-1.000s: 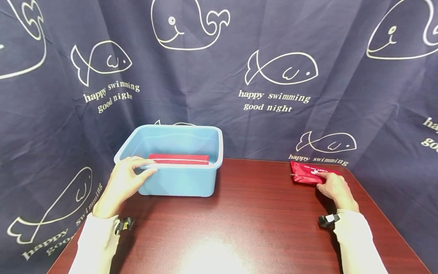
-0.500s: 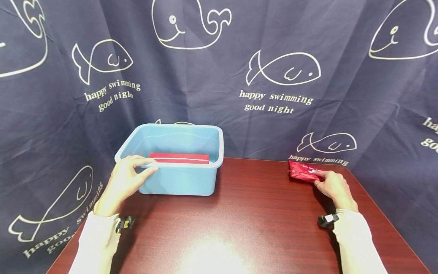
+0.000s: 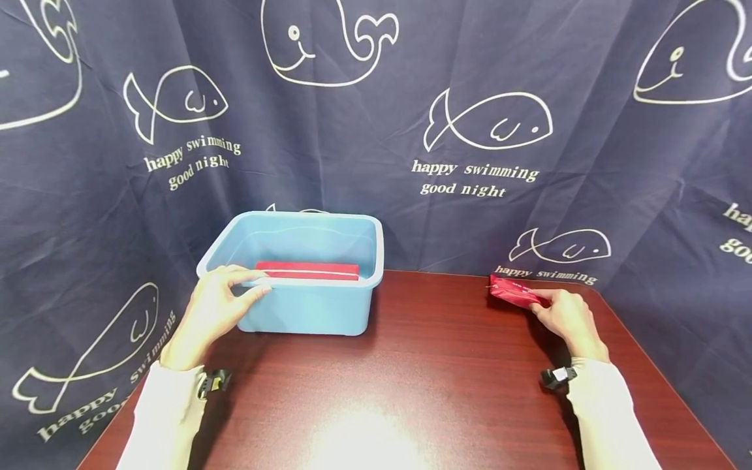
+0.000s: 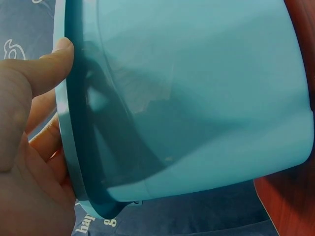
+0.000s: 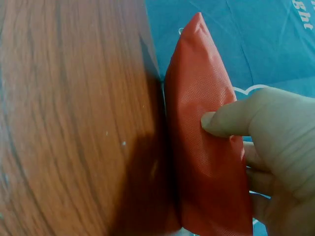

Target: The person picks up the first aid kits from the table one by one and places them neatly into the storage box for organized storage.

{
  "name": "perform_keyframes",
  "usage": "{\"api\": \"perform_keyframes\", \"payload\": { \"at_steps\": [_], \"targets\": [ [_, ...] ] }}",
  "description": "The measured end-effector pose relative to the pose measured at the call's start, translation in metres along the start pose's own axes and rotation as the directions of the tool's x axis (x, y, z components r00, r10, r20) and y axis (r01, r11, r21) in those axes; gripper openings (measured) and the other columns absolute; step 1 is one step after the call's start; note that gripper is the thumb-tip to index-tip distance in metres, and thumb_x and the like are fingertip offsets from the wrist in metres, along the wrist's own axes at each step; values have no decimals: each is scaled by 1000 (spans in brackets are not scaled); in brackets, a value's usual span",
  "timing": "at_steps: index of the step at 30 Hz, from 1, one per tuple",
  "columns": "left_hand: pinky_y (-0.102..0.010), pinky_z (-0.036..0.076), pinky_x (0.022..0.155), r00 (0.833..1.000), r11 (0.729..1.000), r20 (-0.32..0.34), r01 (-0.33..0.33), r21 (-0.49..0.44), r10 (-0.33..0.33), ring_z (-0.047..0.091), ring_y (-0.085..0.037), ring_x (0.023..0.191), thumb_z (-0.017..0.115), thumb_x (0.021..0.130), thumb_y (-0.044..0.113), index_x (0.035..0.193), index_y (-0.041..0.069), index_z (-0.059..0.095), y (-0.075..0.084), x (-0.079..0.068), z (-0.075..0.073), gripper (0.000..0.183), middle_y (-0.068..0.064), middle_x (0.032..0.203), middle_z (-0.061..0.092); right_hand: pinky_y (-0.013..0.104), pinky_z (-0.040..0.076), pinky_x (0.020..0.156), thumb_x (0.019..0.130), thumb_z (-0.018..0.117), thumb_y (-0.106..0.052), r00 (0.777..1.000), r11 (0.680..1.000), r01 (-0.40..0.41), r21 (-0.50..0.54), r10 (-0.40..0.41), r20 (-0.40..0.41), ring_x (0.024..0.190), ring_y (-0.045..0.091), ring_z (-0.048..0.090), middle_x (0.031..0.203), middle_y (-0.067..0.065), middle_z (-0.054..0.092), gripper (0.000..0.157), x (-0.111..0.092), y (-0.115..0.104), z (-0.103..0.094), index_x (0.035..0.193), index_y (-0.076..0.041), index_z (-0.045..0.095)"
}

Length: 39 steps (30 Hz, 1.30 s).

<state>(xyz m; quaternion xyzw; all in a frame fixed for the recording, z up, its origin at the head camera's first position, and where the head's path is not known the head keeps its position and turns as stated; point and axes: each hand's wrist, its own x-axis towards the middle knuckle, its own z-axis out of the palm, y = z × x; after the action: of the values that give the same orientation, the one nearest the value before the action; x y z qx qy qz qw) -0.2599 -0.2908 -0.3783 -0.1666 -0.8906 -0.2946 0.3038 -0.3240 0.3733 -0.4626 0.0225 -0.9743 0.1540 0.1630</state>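
Observation:
A light blue plastic bin [image 3: 305,310] stands at the back left of the table, with a red box-like thing [image 3: 311,267] lying inside it. My left hand [image 3: 214,310] grips the bin's front rim near its left corner. In the left wrist view the thumb [image 4: 59,56] lies on the outer side of the rim and the other fingers go behind it. At the back right, my right hand [image 3: 566,318] pinches a red zip pouch [image 3: 510,291] with white lettering. The right wrist view shows the thumb on the near face of the pouch [image 5: 202,162], the fingers behind it.
The dark red wooden table [image 3: 423,365] runs up to a navy curtain [image 3: 364,143] printed with white fish and whales. The curtain also closes off the left and right sides. Table surface lies between the bin and the pouch.
The red pouch has tilted up in my right hand and shifted slightly left, its printed face now mostly turned away. My left hand and the bin have stayed in place.

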Motion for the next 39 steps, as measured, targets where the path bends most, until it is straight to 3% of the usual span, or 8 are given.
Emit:
{"api": "perform_keyframes", "payload": {
  "at_steps": [7,16,25,33,39],
  "targets": [
    [-32,44,82,1000,1000,4,9,-1,-9,66,-22,92,88,83,22,103,13,83,-1,-1,0,23,0,90,76,54,46,58,90,74,-25,999,1000,13,2,-13,-29,72,39,62,87,17,75,31,2,-12,-2,120,-21,78],
    [-32,43,81,1000,1000,6,15,-12,-15,66,-22,92,88,84,23,104,16,84,-2,-2,-1,22,1,92,77,61,48,64,88,77,-23,993,998,64,22,-61,-101,75,41,64,86,13,76,27,2,-33,-7,115,-24,79],
    [-32,43,81,1000,1000,6,3,-18,-3,66,-23,93,88,84,22,104,14,83,-1,-2,-2,22,0,92,77,54,45,56,89,76,-23,988,998,55,31,-50,-148,66,37,60,73,9,73,26,0,-52,-9,115,-22,80],
    [-31,43,81,1000,1000,16,7,-5,-7,66,-22,93,88,83,21,103,14,83,-3,-4,-4,22,0,91,76,58,47,58,88,75,-21,973,996,80,41,-69,-221,69,40,63,87,17,76,27,-4,-63,-12,114,-21,80],
    [-32,43,81,1000,1000,13,4,-6,-4,66,-22,93,88,83,22,103,15,84,-3,-4,-4,22,0,91,76,53,44,55,87,76,-21,957,993,116,31,-103,-271,64,36,59,79,14,74,25,-5,-71,-17,112,-23,81]
  ]
}}
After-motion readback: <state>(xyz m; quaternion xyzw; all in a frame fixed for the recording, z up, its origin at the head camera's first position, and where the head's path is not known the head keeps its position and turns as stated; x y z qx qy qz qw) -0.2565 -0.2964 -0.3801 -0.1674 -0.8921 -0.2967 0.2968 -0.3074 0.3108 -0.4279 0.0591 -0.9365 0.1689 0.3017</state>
